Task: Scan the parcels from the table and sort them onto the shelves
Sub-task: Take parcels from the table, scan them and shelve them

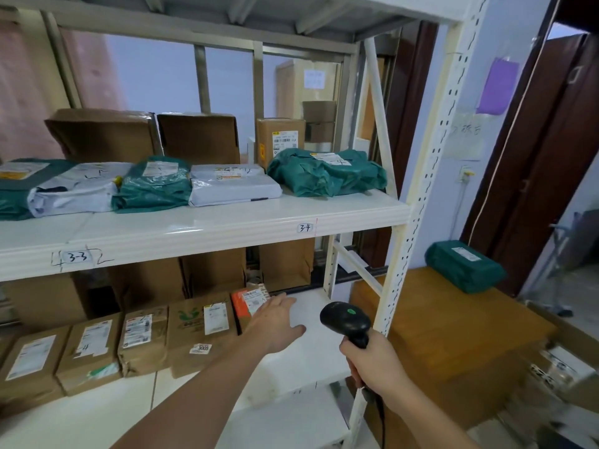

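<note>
Head view: the left hand (275, 322) is extended with straight, relaxed fingers over the lower shelf (311, 358), its fingertips touching the small orange-labelled parcel (249, 303) at the right end of a row of brown parcels (201, 335); nothing is gripped by it. The right hand (372, 361) is curled round the handle of the black scanner (345, 320), held upright just in front of the white shelf post (418, 202). A green parcel (463, 265) is seen lying on the wooden bench (453, 335) to the right, while green and grey bagged parcels (327, 173) are lined up on the upper shelf (227, 228) marked 3-3 and 3-4.
</note>
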`<act>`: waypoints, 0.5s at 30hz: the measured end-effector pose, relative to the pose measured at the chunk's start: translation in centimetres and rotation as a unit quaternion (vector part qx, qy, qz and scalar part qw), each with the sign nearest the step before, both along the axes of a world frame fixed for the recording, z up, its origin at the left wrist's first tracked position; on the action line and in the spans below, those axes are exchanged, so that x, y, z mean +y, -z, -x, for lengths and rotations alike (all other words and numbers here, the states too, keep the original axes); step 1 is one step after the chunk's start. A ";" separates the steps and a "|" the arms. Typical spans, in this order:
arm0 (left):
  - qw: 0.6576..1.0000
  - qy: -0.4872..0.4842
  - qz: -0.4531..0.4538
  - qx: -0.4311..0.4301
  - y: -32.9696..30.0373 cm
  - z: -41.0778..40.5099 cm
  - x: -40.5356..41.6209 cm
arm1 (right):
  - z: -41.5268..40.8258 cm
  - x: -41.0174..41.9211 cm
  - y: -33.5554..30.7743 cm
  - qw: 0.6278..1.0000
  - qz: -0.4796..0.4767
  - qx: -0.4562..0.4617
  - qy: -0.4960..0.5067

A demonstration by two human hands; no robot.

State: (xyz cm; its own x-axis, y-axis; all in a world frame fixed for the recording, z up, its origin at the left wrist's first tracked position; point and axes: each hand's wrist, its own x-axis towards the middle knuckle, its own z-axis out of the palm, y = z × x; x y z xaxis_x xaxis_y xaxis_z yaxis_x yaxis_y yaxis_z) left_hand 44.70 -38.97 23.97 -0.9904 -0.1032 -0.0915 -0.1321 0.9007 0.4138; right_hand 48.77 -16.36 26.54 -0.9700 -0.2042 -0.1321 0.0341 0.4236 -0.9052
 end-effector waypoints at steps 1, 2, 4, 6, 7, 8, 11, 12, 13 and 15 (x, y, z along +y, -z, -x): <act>1.000 0.008 0.000 -0.002 0.2 0.3 0.3 | -0.2 0.4 0.0 1.000 0.003 -0.002 0.002; 1.000 0.017 0.002 -0.003 0.4 0.6 0.7 | -0.3 0.9 0.1 1.000 0.006 -0.004 0.004; 0.999 0.032 0.006 -0.005 0.6 1.1 1.6 | -0.6 1.9 0.1 1.000 0.011 -0.005 0.014; 0.999 0.045 0.007 -0.009 0.7 1.5 2.9 | -0.9 3.1 0.1 1.000 0.012 0.000 0.028; 0.999 0.051 0.006 -0.012 0.7 1.7 3.7 | -1.0 3.7 0.1 0.999 0.013 0.000 0.032; 0.998 0.058 0.005 -0.015 0.9 1.9 4.5 | -1.1 4.4 0.2 0.999 0.016 -0.004 0.036; 0.997 0.078 -0.002 -0.016 1.1 2.5 7.4 | -1.6 6.6 0.4 0.998 0.012 -0.007 0.053; 0.996 0.084 -0.003 -0.014 1.2 2.8 8.5 | -1.8 7.4 0.4 0.998 0.007 -0.006 0.058; 0.996 0.090 0.000 -0.013 1.3 3.0 9.5 | -2.0 8.1 0.3 0.998 0.004 -0.006 0.063; 0.994 0.105 0.003 -0.013 1.3 3.6 11.8 | -2.3 9.8 0.2 0.997 0.005 -0.006 0.076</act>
State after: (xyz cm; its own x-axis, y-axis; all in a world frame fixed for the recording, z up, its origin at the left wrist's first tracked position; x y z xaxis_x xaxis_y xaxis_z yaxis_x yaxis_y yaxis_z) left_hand 41.10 -27.17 22.67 -0.9876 0.1046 -0.1172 0.0482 0.9120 0.4074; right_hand 51.10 -6.60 26.38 -0.9881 -0.0567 -0.1432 0.1085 0.4041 -0.9083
